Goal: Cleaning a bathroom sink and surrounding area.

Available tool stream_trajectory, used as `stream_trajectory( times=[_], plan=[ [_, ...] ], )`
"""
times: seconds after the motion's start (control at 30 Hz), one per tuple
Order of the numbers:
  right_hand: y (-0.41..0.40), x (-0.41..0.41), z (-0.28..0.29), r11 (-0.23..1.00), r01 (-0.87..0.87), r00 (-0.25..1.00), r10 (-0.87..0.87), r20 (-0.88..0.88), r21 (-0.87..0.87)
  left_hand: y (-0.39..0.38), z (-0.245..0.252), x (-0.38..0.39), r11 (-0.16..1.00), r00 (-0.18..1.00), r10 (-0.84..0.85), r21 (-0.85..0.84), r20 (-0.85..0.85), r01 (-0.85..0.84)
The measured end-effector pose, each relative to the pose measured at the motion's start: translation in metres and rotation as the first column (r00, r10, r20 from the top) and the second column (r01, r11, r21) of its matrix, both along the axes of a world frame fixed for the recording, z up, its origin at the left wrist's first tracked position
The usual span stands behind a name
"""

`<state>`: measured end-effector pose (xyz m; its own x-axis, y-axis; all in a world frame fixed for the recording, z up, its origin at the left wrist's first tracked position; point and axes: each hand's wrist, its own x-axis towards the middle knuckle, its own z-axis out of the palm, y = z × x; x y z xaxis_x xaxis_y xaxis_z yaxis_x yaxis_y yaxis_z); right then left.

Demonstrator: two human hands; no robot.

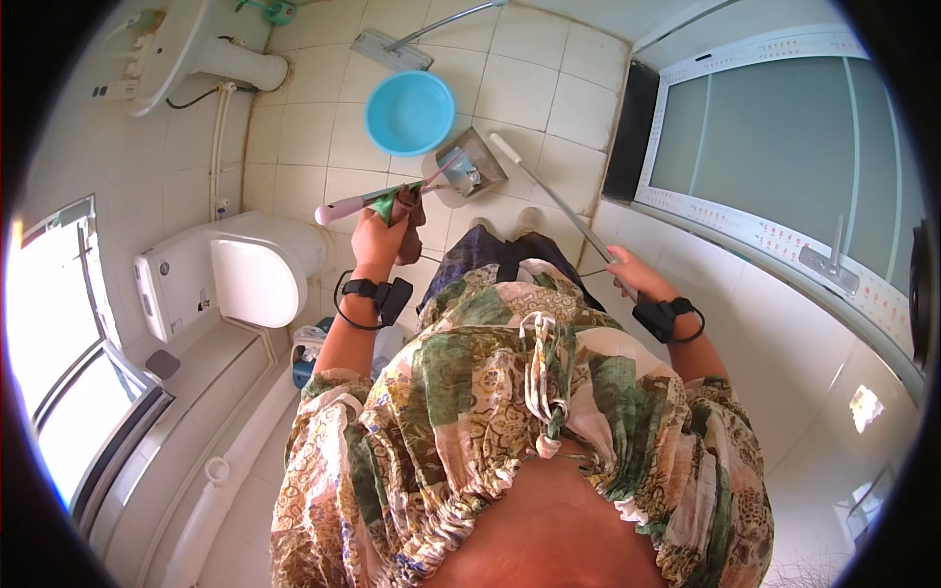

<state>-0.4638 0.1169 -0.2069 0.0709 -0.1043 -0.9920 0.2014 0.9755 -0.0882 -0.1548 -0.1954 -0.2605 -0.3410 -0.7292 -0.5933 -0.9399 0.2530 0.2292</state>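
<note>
My left hand (378, 239) is closed around a long-handled tool with a pink grip (342, 210) and a crumpled brown cloth (409, 246). Something green shows at its fingers, and a thin pink rod reaches toward the floor; the tool's exact kind is unclear. With my right hand (641, 273) I grip a grey metal pole (562, 202), whose pale end piece (505, 147) points away from me over the floor. Between the two tools lies a grey-brown open container (490, 162), with blue and white litter (464, 173) inside. My shoes (528, 219) are just behind it.
A blue plastic basin (410, 112) stands beyond the container, with a flat mop (393, 50) behind. To the left are a pedestal washbasin (239, 68), a white toilet (261, 272) and a bright window (62, 287). A frosted-glass door (764, 140) lies at the right.
</note>
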Motion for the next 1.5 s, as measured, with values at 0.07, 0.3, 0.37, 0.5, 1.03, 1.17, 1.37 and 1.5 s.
stream_trajectory(
  times=[0.07,0.3,0.37,0.5,1.03,1.17,1.37,1.5],
  plan=[
    [0.008,-0.009,-0.013,0.998,0.063,0.998,-0.063,-0.009,0.006,0.000,0.000,0.008,1.000,0.999,-0.016,-0.003,-0.040,0.016],
    [0.002,0.012,-0.052,0.997,0.067,0.997,-0.066,-0.040,0.039,0.006,0.017,0.005,0.997,0.997,0.074,0.010,-0.038,-0.073],
    [0.008,0.027,-0.057,0.999,0.035,0.999,-0.035,-0.003,0.019,0.009,0.012,0.010,1.000,1.000,-0.003,0.017,0.003,0.003],
    [0.006,0.031,-0.046,0.980,-0.145,0.989,0.142,-0.030,-0.138,0.016,0.011,0.015,0.999,0.998,0.030,-0.009,-0.054,-0.030],
    [0.019,0.033,-0.076,0.986,0.149,0.987,-0.152,-0.043,-0.070,0.016,0.021,0.037,0.997,0.991,0.013,-0.078,-0.135,-0.024],
    [0.033,0.046,-0.093,0.971,-0.122,0.989,0.103,-0.102,-0.207,0.018,0.014,0.040,0.996,0.989,-0.013,-0.088,-0.149,-0.001],
    [0.000,0.003,-0.040,0.995,-0.081,0.996,0.078,-0.038,-0.063,0.022,0.016,0.045,0.991,0.986,0.017,-0.130,-0.166,-0.038],
    [-0.007,-0.009,-0.058,0.996,0.061,0.997,-0.063,-0.043,-0.061,0.025,0.015,0.039,0.994,0.989,0.028,-0.104,-0.142,-0.044]
  ],
)
